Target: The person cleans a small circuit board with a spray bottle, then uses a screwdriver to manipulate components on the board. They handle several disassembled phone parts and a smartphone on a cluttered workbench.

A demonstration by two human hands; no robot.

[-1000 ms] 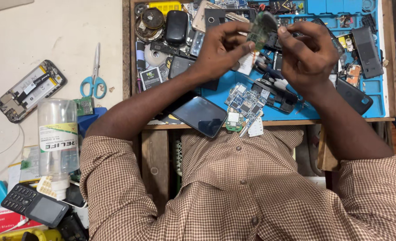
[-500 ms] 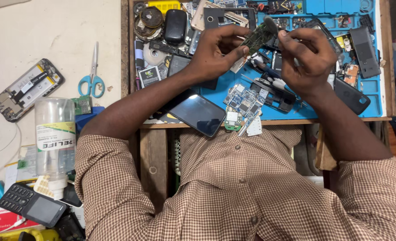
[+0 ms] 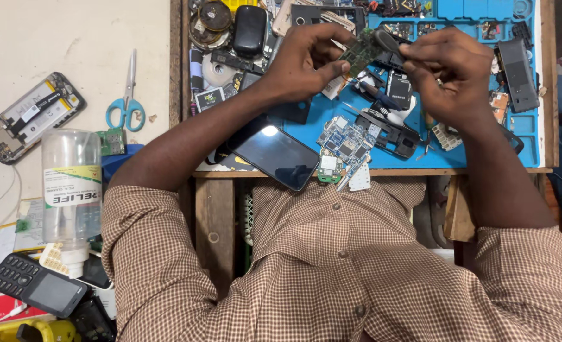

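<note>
Two hands up over the blue work mat [image 3: 331, 114], both busy on one small green circuit board [image 3: 360, 52]. Left hand [image 3: 303, 60] pinches the board's lower edge, thumb and fingers closed on it. Right hand [image 3: 448, 73] is curled, fingertips closed on a small dark part [image 3: 387, 42] pressed against the board's top corner; can't tell what the part is. Board sits in the air between the hands, tilted, above the clutter. Below them on the mat: a bluish circuit board [image 3: 346, 139], a black phone frame [image 3: 391, 134], a dark smartphone [image 3: 276, 155] lying screen-up at the mat's near edge. Off to the left on the pale table [image 3: 53, 38]: blue-handled scissors [image 3: 127, 101], an opened phone [image 3: 31, 117], a clear plastic bottle [image 3: 72, 190], a black keypad phone [image 3: 37, 285].
</note>
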